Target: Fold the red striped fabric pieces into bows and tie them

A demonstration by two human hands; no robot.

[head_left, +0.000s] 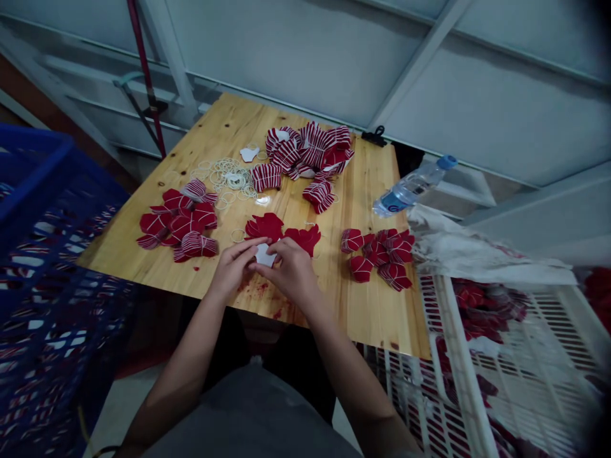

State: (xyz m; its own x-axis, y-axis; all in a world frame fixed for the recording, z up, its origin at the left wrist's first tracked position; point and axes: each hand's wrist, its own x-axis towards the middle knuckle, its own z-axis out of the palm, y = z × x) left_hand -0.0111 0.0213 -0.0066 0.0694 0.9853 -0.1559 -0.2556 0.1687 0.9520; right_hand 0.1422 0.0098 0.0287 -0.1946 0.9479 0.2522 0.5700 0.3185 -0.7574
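Observation:
Between my two hands, near the front edge of the wooden table (329,305), is a small white cut piece (265,255), perhaps fabric or card. My left hand (233,266) pinches its left side. The fingers of my right hand (293,267) close on its right side. Just beyond my fingers lie loose red fabric pieces (264,226) and more red pieces (305,238). A pile of pale rubber bands (233,180) sits farther back to the left. Bundles of red and striped pieces (179,219) lie left of my hands, and banded red bundles (379,251) lie to the right.
A heap of striped bundles (310,152) is at the table's back, near a black clip (375,136). A plastic bottle (410,187) lies at the right edge. A blue crate (42,254) stands left; a white basket (458,337) with red pieces stands right.

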